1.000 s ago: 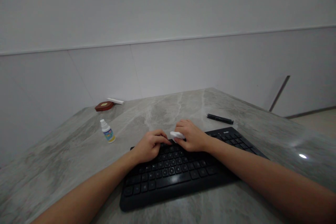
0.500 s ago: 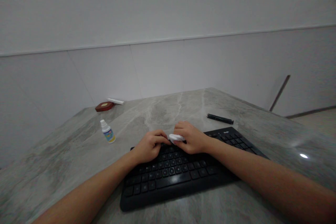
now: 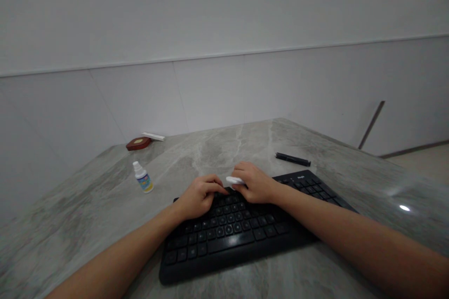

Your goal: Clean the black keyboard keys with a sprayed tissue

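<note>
A black keyboard (image 3: 224, 243) lies at a slant on the table beneath both hands. My left hand (image 3: 199, 196) rests across its upper left part, with bent fingers gripping around the far edge and one fingertip on the top keys. Close beside it, my right hand (image 3: 253, 183) is closed on a small folded white wipe (image 3: 234, 180), pinched between thumb and fingers just above the keyboard's far edge. The wipe's exact kind is hard to make out, and part of it is hidden in the hand.
On the grey marbled table (image 3: 196, 149), a small white bottle (image 3: 143, 178) with a colourful label stands left of the keyboard. A black pen (image 3: 293, 159) lies beyond it at right. A red-brown box (image 3: 138, 144) and a white strip (image 3: 153, 136) are near the wall.
My right hand has tilted the wipe, which now shows thinner and slightly higher above the keys. The left hand has hardly moved. The whole view has shifted slightly.
</note>
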Action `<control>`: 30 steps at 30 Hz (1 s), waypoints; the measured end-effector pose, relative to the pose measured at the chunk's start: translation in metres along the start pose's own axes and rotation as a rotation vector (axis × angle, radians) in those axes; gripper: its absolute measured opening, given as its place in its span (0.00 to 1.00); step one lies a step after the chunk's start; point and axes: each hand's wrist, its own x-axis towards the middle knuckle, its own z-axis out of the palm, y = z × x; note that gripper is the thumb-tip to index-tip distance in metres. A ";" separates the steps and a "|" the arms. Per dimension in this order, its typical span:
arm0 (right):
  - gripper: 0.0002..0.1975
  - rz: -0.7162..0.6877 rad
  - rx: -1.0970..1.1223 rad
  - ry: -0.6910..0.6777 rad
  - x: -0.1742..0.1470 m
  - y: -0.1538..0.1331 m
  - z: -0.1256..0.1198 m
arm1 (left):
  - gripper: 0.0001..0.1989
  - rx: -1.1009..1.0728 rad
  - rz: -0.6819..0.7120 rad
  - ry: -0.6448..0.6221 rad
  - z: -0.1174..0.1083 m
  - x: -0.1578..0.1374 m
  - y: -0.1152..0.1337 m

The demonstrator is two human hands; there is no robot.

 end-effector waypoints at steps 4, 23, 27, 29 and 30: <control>0.02 -0.079 0.054 -0.027 -0.001 0.000 -0.001 | 0.26 -0.002 -0.003 -0.005 0.001 0.000 -0.001; 0.02 -0.083 0.062 -0.031 -0.002 0.001 0.000 | 0.25 -0.007 -0.008 -0.005 0.001 0.000 -0.001; 0.04 -0.044 0.037 -0.015 -0.002 0.002 0.000 | 0.24 -0.007 -0.010 -0.008 0.001 0.000 -0.001; 0.05 -0.084 0.063 -0.030 -0.002 0.002 -0.001 | 0.24 -0.010 -0.008 -0.010 0.002 0.001 -0.001; 0.04 -0.105 0.078 -0.038 -0.002 0.002 -0.001 | 0.24 -0.013 -0.007 -0.010 0.002 0.001 -0.001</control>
